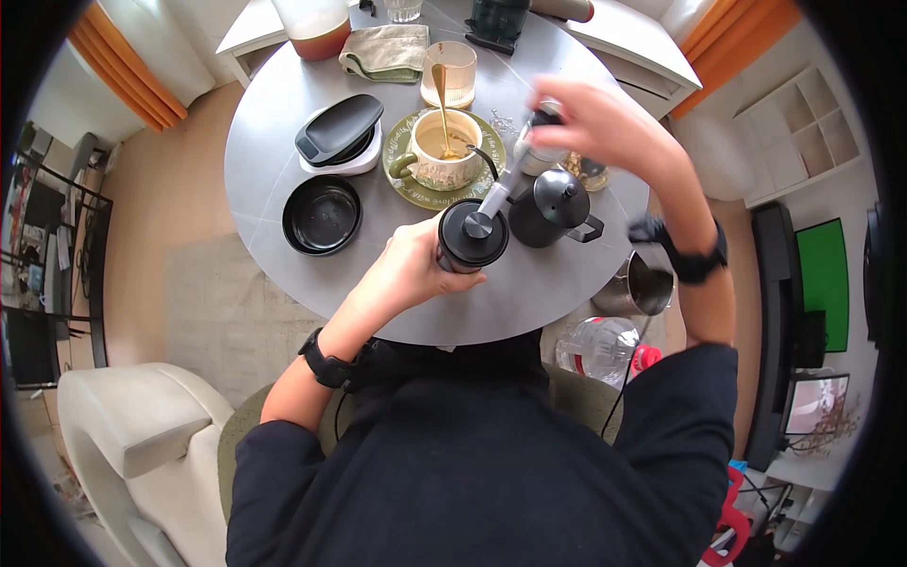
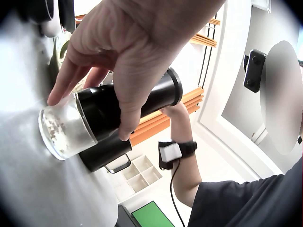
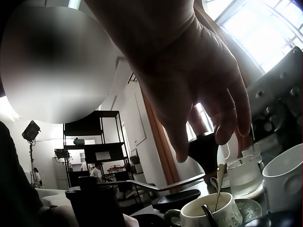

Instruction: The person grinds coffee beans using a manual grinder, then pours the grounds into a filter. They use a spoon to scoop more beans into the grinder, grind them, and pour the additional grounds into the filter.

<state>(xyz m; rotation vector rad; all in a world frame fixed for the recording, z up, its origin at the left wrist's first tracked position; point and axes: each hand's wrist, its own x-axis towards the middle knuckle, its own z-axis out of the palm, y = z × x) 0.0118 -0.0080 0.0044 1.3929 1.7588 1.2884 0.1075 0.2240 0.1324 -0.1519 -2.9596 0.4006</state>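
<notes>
My left hand grips a black hand coffee grinder near the table's front edge, fingers and thumb round its body. In the left wrist view, the grinder's clear lower cup holds a few light bits and rests at the tabletop. A silver crank runs from the lid to a black knob. My right hand, blurred in the head view, has its fingertips and thumb round that knob. Right of the grinder stands a black gooseneck kettle. Beyond sits a mug with a gold spoon on a green saucer.
A black round dish and a white scale under a black tray stand left. Behind are a ribbed glass, a folded cloth and a jug. A plastic bottle and metal pitcher are at lower right.
</notes>
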